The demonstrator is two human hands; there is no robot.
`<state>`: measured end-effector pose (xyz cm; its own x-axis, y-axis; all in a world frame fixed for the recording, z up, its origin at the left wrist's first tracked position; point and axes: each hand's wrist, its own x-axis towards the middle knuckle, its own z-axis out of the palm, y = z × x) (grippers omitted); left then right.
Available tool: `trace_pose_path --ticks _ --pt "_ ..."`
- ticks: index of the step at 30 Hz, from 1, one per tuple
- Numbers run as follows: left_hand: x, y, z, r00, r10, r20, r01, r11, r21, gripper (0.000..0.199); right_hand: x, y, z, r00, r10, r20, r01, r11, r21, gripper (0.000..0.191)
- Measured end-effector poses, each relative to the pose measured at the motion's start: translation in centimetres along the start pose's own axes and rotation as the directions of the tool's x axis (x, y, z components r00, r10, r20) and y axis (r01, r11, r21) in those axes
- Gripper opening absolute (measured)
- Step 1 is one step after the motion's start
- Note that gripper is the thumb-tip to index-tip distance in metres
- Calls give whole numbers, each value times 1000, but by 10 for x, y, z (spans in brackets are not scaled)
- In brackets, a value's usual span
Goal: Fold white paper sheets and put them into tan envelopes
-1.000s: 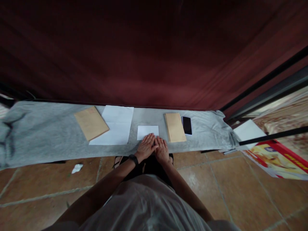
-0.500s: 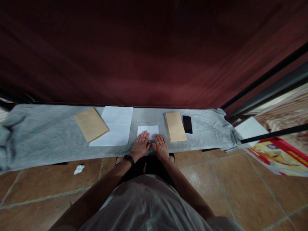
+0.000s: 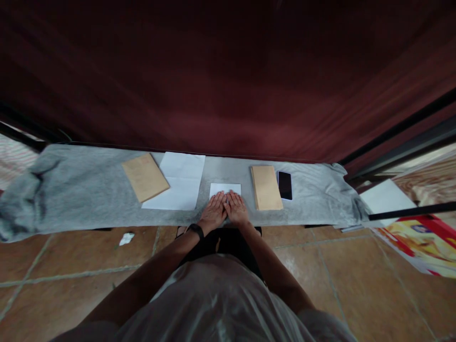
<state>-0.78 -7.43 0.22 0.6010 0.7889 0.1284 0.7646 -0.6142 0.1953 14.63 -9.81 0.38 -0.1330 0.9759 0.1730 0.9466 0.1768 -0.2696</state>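
The left hand and right hand lie flat, fingers extended, over a small white paper rectangle near the plush, cloth-covered tabletop's front edge, between flat kraft envelopes.

From a single head-worn camera, the view is being directed forward and down over the wearer's torso; the tabletop is being captured lengthwise across mid-view, from above, at middle range.
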Motion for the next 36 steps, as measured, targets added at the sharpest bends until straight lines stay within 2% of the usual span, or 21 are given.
trace_pose_path --ticks 11,24,30,36 --pt "0 2 -10 1000 5 29 -6 999 40 65 -7 13 3 995 -6 -100 0 998 -61 57" --pt "-10 -8 -16 997 -62 34 60 995 78 69 -8 14 3 993 15 -114 -20 999 -38 56" --pt "-4 -3 -16 991 -132 18 131 989 72 65 -6 12 2 996 49 -78 -51 999 -17 57" --pt "21 19 -10 998 -25 50 26 999 -27 61 -6 12 -2 998 59 20 -57 997 -57 60"
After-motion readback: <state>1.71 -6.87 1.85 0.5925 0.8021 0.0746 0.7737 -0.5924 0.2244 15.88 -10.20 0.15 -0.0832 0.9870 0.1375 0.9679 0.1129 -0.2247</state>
